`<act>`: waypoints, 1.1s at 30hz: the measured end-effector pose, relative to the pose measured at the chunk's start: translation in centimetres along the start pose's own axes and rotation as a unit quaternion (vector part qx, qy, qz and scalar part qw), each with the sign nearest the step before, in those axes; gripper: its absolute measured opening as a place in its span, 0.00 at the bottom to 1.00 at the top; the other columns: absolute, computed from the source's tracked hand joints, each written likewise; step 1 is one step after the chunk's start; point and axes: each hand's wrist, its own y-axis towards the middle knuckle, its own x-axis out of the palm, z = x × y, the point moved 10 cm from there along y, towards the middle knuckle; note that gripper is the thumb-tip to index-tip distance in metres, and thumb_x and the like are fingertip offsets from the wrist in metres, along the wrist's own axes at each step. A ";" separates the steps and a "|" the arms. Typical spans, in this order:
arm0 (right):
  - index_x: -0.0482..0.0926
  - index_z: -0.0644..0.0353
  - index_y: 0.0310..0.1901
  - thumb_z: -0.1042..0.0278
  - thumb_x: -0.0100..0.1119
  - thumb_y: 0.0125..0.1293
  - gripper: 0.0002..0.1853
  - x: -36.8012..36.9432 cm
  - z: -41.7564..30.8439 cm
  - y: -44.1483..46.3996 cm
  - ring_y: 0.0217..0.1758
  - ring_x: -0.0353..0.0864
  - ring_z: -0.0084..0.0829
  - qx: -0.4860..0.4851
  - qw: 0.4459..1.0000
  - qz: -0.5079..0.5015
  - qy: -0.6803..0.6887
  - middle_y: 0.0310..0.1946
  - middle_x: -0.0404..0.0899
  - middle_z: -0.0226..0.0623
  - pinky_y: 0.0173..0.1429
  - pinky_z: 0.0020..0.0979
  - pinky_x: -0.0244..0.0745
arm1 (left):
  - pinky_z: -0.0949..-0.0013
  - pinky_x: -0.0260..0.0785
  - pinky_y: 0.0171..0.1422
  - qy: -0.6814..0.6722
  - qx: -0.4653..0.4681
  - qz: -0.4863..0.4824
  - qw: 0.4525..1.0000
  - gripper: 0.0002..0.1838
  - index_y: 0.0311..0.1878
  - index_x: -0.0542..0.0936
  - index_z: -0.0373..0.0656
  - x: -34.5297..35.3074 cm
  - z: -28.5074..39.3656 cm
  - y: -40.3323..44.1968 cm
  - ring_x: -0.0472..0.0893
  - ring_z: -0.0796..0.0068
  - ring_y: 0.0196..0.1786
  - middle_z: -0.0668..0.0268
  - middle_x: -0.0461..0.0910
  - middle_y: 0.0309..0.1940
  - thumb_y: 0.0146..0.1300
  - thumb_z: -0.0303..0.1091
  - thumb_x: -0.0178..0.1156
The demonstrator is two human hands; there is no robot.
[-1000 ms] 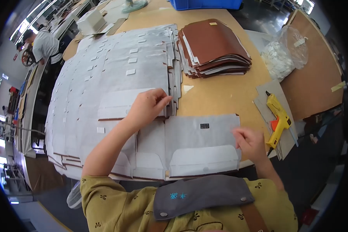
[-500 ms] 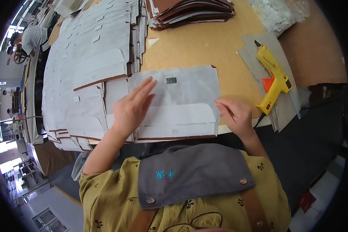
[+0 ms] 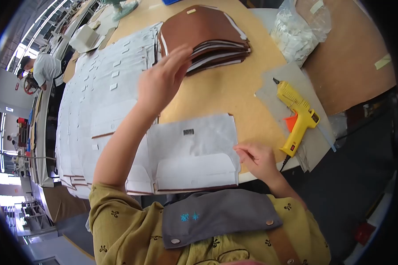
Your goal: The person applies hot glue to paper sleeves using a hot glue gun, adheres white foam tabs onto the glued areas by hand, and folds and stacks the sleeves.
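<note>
Leaning over a tan table [image 3: 199, 99], we have a broad spread of overlapping pale sheets [image 3: 86, 115] along its left side. Beyond the nearest part of the table sits a stack of brown sheets [image 3: 197, 28], its layers bowed at the near edge, and a clear bag of white pieces [image 3: 294, 39] lies to its right. Close to our body, a pale sheet with a flap [image 3: 212, 137] lies flat, beside the spread. Our left hand [image 3: 159, 86] is raised with its fingers extended close together, gripping nothing we can see; it overlaps the stack in view, but we cannot tell whether they touch. Our right hand [image 3: 258, 160] is at the flapped sheet's right edge, fingers partly curled; we cannot tell if they pinch it. A yellow glue gun [image 3: 300, 118] rests on grey board [image 3: 269, 93] at the right. Smallest are the flapped sheet's dark patch [image 3: 188, 132] and the spread's white tabs [image 3: 114, 86].
</note>
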 end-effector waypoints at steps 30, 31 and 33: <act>0.85 0.61 0.47 0.70 0.62 0.72 0.08 0.6 1.3 0.0 0.30 0.84 0.18 0.089 0.988 -0.063 0.110 0.29 0.85 0.31 0.35 0.22 0.77 | 0.49 0.77 0.37 0.135 -0.131 0.111 0.976 0.13 0.49 0.84 0.60 -4.0 -10.5 13.7 0.86 0.50 0.36 0.55 0.86 0.36 0.74 0.47 0.52; 0.85 0.61 0.47 0.70 0.62 0.72 0.08 0.8 1.3 0.0 0.30 0.84 0.18 0.086 0.988 -0.070 0.111 0.29 0.85 0.31 0.35 0.22 0.77 | 0.51 0.77 0.39 0.094 -0.140 0.130 0.977 0.13 0.50 0.85 0.58 -6.4 -10.3 13.6 0.86 0.51 0.37 0.53 0.86 0.36 0.73 0.47 0.53; 0.85 0.62 0.47 0.70 0.61 0.72 0.08 0.8 1.5 -0.1 0.31 0.84 0.17 0.090 0.988 -0.066 0.108 0.28 0.84 0.31 0.35 0.21 0.76 | 0.54 0.77 0.41 0.058 -0.149 0.149 0.976 0.14 0.51 0.86 0.56 -9.4 -10.0 12.1 0.86 0.51 0.39 0.51 0.85 0.37 0.73 0.47 0.55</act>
